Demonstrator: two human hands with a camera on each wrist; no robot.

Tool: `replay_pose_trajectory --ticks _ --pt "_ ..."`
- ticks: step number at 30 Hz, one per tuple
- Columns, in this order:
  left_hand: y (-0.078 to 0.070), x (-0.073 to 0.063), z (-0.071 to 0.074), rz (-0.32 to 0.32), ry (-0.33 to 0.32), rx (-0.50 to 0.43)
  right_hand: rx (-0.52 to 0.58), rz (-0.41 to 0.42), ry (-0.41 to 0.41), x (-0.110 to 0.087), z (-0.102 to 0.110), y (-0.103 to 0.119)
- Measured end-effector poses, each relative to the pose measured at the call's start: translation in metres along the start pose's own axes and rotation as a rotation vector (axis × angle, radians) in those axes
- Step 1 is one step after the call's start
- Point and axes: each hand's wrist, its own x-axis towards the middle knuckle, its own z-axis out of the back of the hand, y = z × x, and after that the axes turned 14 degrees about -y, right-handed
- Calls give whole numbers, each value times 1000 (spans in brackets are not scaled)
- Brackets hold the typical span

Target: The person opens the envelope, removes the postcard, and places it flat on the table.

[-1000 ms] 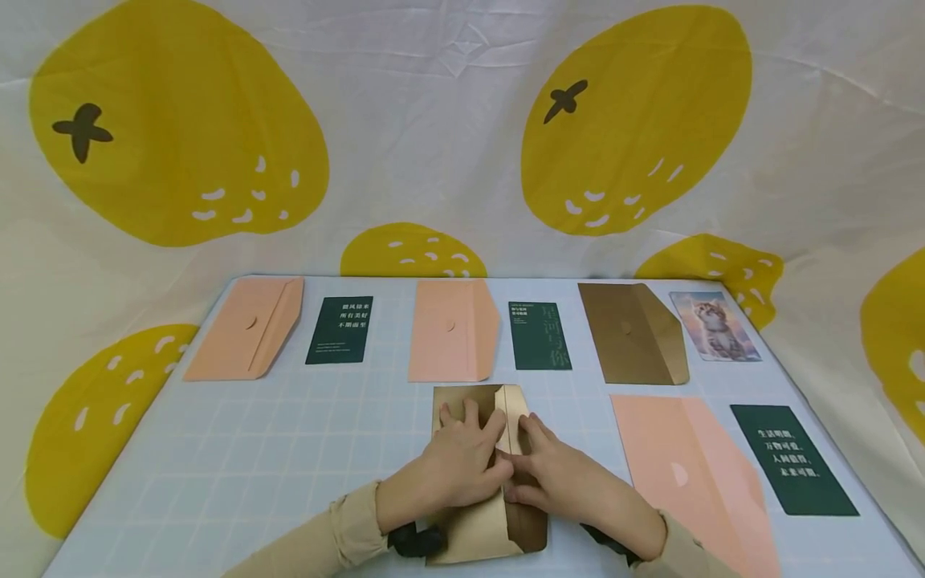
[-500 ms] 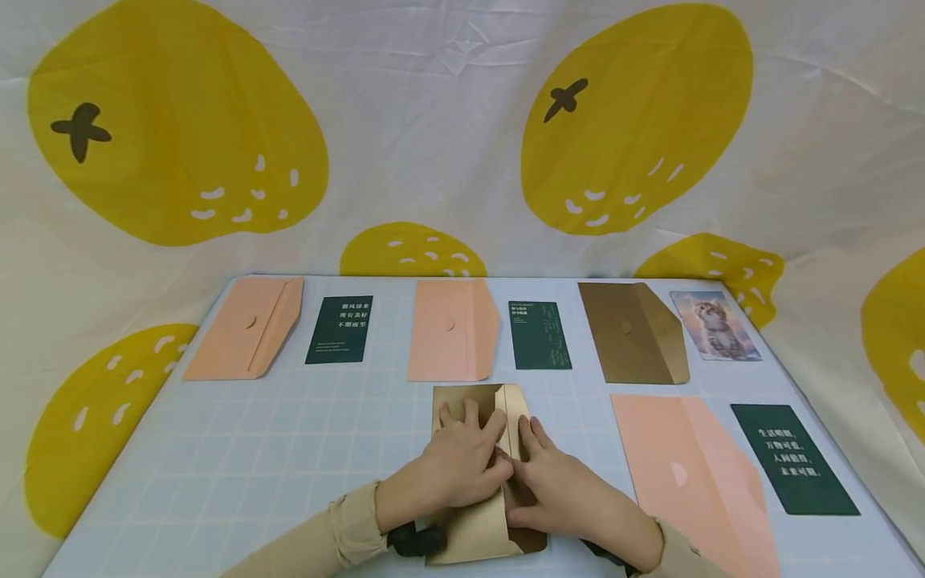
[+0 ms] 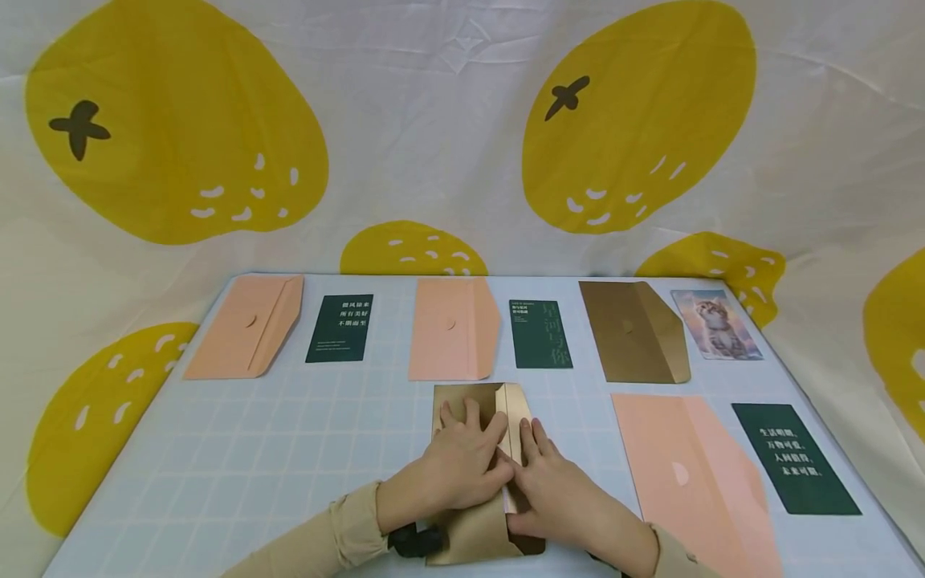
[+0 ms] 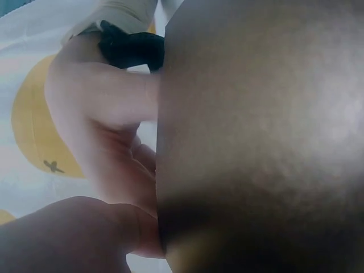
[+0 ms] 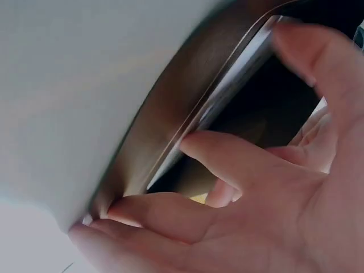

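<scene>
A gold-brown envelope (image 3: 470,542) lies at the front middle of the table, its flap folded out to the right. My left hand (image 3: 458,470) holds its front panel, fingers spread on top and the thumb at the open side; in the left wrist view the panel (image 4: 256,114) stands raised, with the thumb (image 4: 85,233) running behind its edge. Over the opening is my right hand (image 3: 556,490). In the right wrist view its index finger and thumb touch the pale edge of a card (image 5: 227,94) in the opening, while other fingers rest on the flap. The card's face is hidden.
Along the back lie two pink envelopes (image 3: 242,327) (image 3: 451,329), a brown envelope (image 3: 632,333), two green cards (image 3: 340,329) (image 3: 540,333) and a kitten card (image 3: 715,325). At the right are another pink envelope (image 3: 694,482) and a green card (image 3: 795,457).
The right hand's fingers have straightened and shifted slightly along the opening, and a pale strip of card shows beside them. The left hand stays in place.
</scene>
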Motion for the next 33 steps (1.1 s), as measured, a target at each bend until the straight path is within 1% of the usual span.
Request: replay_pose_trajectory --ticks 4,7,11,15,18,21,27,30,33 --pt "1 1 1 5 5 -16 33 -7 -3 0 5 -3" --pt "2 2 1 0 -2 -25 33 31 -21 0 9 -5" --pt "2 2 1 -11 -7 -38 20 85 -40 1 10 -10" --pt "2 2 1 -15 -9 -44 48 73 -43 0 7 -9" --pt "3 2 1 -19 -9 -35 36 70 -66 -1 4 -6" --pt "2 2 1 -28 -13 -19 -7 81 -102 -1 1 -5" --pt "3 0 0 -42 -40 6 -44 102 -129 1 1 -5" --pt "4 0 -2 -49 -40 39 -45 127 -151 3 3 -7" --pt "3 0 -3 -57 -20 79 -11 119 -135 4 7 -10"
